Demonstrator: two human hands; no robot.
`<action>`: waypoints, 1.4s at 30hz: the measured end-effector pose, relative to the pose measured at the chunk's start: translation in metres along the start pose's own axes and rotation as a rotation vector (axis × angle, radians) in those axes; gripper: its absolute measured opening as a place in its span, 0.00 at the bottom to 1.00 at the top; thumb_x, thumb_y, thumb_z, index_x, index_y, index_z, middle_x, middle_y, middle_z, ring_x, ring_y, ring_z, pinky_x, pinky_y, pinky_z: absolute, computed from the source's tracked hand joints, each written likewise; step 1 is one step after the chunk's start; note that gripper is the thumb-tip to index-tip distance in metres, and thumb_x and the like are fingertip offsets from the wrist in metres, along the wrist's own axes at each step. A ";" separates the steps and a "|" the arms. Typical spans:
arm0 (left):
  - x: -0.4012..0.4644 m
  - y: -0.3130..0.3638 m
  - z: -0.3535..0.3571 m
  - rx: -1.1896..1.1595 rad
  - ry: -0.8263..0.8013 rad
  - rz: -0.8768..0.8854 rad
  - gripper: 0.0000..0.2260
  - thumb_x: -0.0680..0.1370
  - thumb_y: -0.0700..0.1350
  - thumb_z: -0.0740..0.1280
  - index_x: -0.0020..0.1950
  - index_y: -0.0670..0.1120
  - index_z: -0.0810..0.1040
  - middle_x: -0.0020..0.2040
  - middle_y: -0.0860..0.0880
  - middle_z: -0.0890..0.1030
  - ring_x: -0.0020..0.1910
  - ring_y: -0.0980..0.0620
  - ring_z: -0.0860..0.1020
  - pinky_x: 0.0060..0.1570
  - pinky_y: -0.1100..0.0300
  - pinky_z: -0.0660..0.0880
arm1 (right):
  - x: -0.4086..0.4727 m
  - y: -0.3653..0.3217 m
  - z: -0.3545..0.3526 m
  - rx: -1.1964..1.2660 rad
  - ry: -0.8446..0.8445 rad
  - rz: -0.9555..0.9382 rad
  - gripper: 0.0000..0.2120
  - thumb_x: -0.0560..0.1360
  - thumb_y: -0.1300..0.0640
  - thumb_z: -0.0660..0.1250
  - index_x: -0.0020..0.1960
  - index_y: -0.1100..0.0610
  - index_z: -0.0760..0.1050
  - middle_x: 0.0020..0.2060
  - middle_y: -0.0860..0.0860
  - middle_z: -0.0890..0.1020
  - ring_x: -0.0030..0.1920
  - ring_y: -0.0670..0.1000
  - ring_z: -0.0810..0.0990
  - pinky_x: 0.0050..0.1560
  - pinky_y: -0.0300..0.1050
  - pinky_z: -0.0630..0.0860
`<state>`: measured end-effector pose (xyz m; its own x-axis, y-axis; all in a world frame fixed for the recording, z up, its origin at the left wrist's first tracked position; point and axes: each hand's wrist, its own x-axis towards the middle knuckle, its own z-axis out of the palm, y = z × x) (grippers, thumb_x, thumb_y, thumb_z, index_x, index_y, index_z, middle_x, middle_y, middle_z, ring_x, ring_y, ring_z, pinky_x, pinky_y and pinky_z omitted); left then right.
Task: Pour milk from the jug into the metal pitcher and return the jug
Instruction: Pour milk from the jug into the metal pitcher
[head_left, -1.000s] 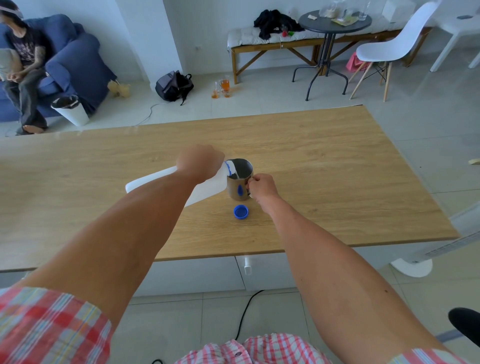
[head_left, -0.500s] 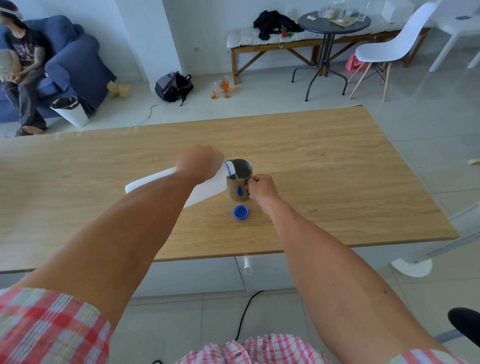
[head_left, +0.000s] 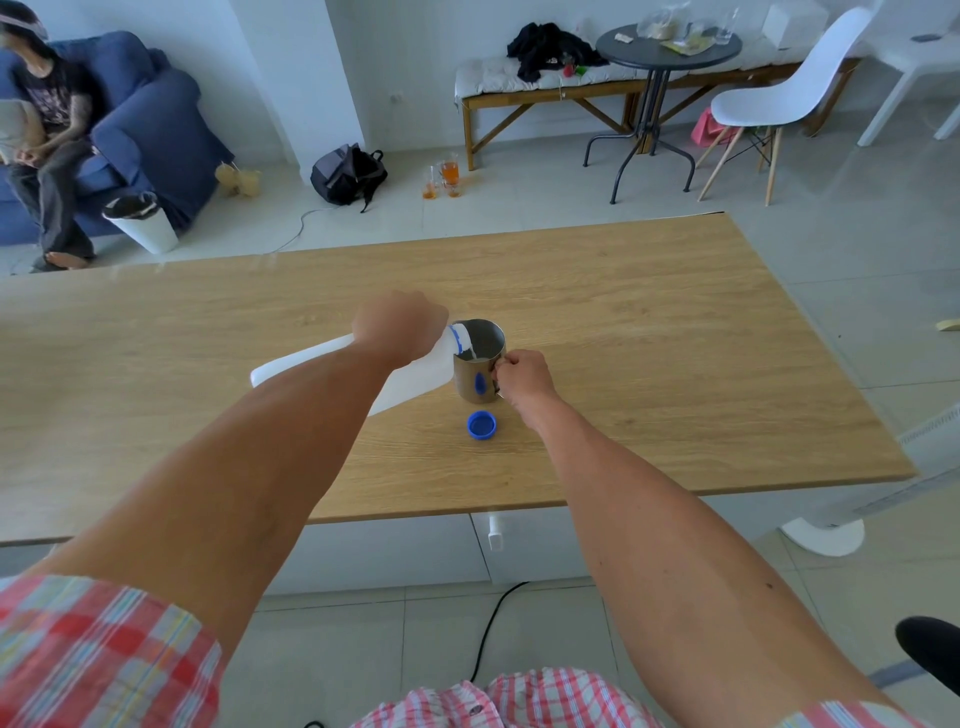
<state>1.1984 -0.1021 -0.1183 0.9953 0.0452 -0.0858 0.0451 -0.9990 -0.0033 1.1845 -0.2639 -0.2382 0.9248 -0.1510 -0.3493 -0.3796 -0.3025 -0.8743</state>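
Note:
A white plastic milk jug (head_left: 415, 376) is tipped almost flat, its blue-ringed mouth over the rim of the metal pitcher (head_left: 470, 382). My left hand (head_left: 397, 327) grips the jug near its neck from above. A thin stream of milk runs into the pitcher, and pale milk shows at its bottom. The pitcher stands upright on the wooden table (head_left: 649, 338). My right hand (head_left: 522, 376) is closed on the pitcher's handle at its right side. The jug's blue cap (head_left: 481, 425) lies on the table just in front of the pitcher.
Beyond the table are a blue sofa with a seated person (head_left: 47, 130), a white bin (head_left: 141, 221), a black backpack (head_left: 348, 174), glasses on the floor (head_left: 444, 179), a round dark side table (head_left: 667, 49) and a white chair (head_left: 779, 98). A cable (head_left: 491, 623) runs under the table's near edge.
Both hands, the jug and the pitcher hold nearly the same pose. Milk is now visible in the bottom of the pitcher.

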 end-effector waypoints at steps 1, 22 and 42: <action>0.000 0.000 0.000 0.001 -0.001 0.000 0.17 0.82 0.50 0.55 0.39 0.45 0.75 0.38 0.45 0.78 0.33 0.47 0.73 0.35 0.55 0.67 | 0.000 0.000 0.000 0.000 0.000 0.001 0.13 0.79 0.64 0.57 0.48 0.70 0.79 0.37 0.56 0.78 0.39 0.54 0.75 0.40 0.50 0.72; 0.000 0.001 -0.001 -0.003 -0.016 -0.018 0.16 0.82 0.50 0.55 0.42 0.44 0.77 0.39 0.45 0.77 0.33 0.47 0.73 0.37 0.54 0.70 | 0.000 0.001 0.000 -0.005 -0.001 -0.009 0.12 0.79 0.64 0.57 0.42 0.59 0.78 0.37 0.56 0.78 0.39 0.54 0.74 0.41 0.49 0.72; -0.001 0.001 -0.003 -0.002 -0.020 -0.010 0.16 0.82 0.51 0.55 0.42 0.44 0.77 0.38 0.45 0.77 0.33 0.47 0.72 0.38 0.53 0.70 | -0.002 -0.001 0.000 -0.019 0.010 0.009 0.14 0.81 0.63 0.58 0.50 0.68 0.80 0.38 0.56 0.79 0.38 0.53 0.75 0.40 0.49 0.72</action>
<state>1.1980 -0.1030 -0.1149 0.9929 0.0549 -0.1056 0.0550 -0.9985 -0.0018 1.1825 -0.2636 -0.2365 0.9211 -0.1628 -0.3535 -0.3882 -0.3189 -0.8646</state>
